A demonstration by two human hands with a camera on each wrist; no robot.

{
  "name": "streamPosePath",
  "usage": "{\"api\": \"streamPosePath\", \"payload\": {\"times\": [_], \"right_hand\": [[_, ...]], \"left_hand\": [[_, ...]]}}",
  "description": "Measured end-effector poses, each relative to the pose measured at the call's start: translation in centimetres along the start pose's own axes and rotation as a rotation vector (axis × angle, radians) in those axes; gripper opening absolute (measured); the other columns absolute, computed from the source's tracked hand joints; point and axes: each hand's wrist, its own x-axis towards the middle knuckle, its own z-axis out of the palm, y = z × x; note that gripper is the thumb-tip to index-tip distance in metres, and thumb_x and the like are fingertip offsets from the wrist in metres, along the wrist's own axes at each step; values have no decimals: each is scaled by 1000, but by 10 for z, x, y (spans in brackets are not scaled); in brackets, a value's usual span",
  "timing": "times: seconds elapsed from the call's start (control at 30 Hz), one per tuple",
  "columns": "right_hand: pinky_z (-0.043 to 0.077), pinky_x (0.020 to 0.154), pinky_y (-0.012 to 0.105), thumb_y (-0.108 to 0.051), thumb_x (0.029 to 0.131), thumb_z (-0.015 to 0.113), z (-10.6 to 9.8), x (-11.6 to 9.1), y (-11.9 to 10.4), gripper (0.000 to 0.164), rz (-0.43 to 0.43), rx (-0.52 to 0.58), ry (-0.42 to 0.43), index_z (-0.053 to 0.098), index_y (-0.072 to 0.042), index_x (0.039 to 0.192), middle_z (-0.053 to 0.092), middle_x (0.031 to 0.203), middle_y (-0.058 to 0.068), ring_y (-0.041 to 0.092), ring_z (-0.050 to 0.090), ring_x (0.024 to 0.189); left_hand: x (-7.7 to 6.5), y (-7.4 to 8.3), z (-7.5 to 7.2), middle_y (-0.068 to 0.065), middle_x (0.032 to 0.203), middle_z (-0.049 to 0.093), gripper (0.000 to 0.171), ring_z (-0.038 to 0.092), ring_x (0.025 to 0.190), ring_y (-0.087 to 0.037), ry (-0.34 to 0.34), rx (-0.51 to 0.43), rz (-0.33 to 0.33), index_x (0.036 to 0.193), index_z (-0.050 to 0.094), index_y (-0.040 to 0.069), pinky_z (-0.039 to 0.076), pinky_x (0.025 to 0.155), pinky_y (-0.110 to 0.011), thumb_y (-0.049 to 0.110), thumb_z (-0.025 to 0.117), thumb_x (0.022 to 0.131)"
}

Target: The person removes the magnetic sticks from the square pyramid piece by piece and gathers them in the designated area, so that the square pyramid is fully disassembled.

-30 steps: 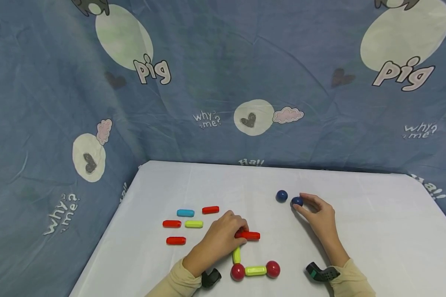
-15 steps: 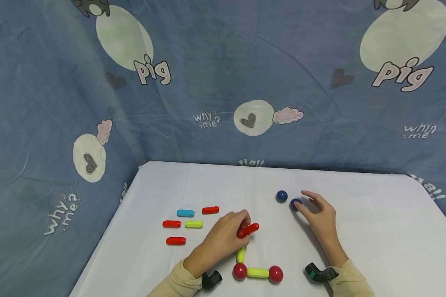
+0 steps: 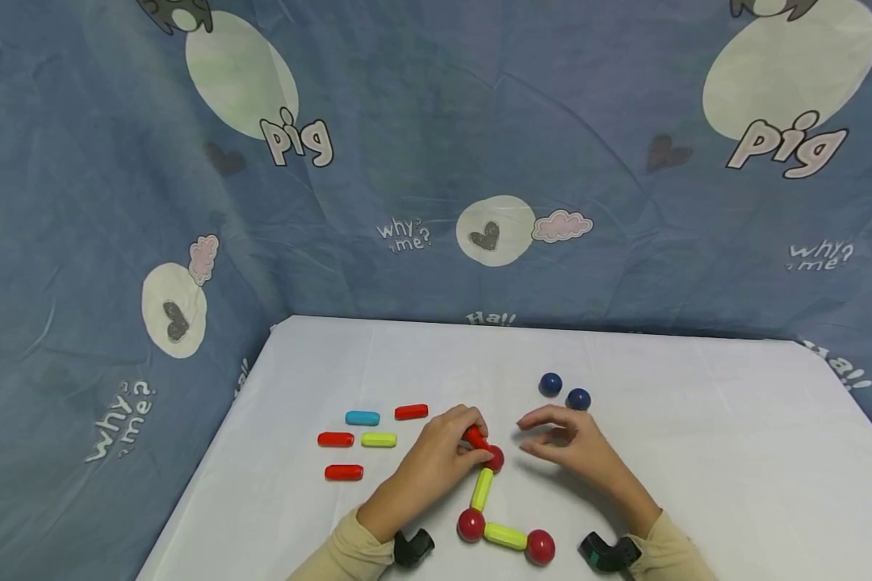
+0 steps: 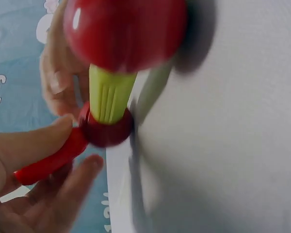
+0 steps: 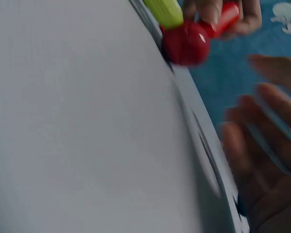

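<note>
My left hand pinches a red stick between thumb and fingers. One end of that stick touches a red ball, which also meets a yellow-green stick. The chain continues through a second red ball and another yellow-green stick to a third red ball. To the right of the held stick, my right hand hovers with fingers apart and nothing between them. In the right wrist view its fingers look loosely spread and blurred.
Two blue balls lie beyond my right hand. On the left of the white table are several loose sticks: red ones, a blue one and a yellow-green one. A patterned blue cloth hangs behind.
The red stick in my left hand has swung from pointing right to lying left of its ball. My right hand has left the blue ball and moved left and nearer. The chain has turned slightly.
</note>
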Motion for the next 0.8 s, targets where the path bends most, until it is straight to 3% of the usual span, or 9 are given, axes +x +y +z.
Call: {"api": "streamPosePath", "payload": {"times": [0.1,0.23,0.33,0.47,0.6,0.8], "right_hand": [[62,78,30,-9,87,82,10,0,-1,33,94,42,-159,72,-3,118,74,115,18,17,74,94],[62,74,30,-15,85,85,19,0,-2,35,153,46,-236,73,-8,117,76,113,12,9,73,86],[61,72,27,-18,84,86,21,0,-2,33,171,30,-254,74,-13,114,77,109,7,6,71,78],[60,70,26,-19,84,86,21,-1,-1,31,167,5,-259,75,-14,113,77,107,6,5,69,75],[60,70,25,-19,85,86,20,-1,-1,31,153,-6,-253,76,-12,113,78,108,8,4,69,78],[61,68,26,-19,84,86,21,0,-4,30,150,-22,-230,77,-14,112,79,109,6,1,68,88]], "left_hand": [[0,-2,-1,9,87,68,25,58,74,-4,10,62,4,94,69,16,49,67,-16,23,89,82],[-1,-1,0,11,79,66,25,51,70,-4,-8,153,-26,93,72,19,42,64,-19,31,90,79],[-2,0,0,11,78,63,23,50,74,-4,-32,197,-46,93,75,20,42,65,-20,34,90,80],[-2,-1,-3,11,85,69,19,51,81,-4,-77,234,-24,97,80,21,44,69,-20,30,88,82],[-2,-4,-8,10,90,73,19,52,84,-4,-119,246,13,100,82,21,45,73,-20,24,88,83],[0,-8,-12,15,81,71,19,48,78,-3,-137,243,23,96,84,23,39,68,-19,29,90,80]]}}
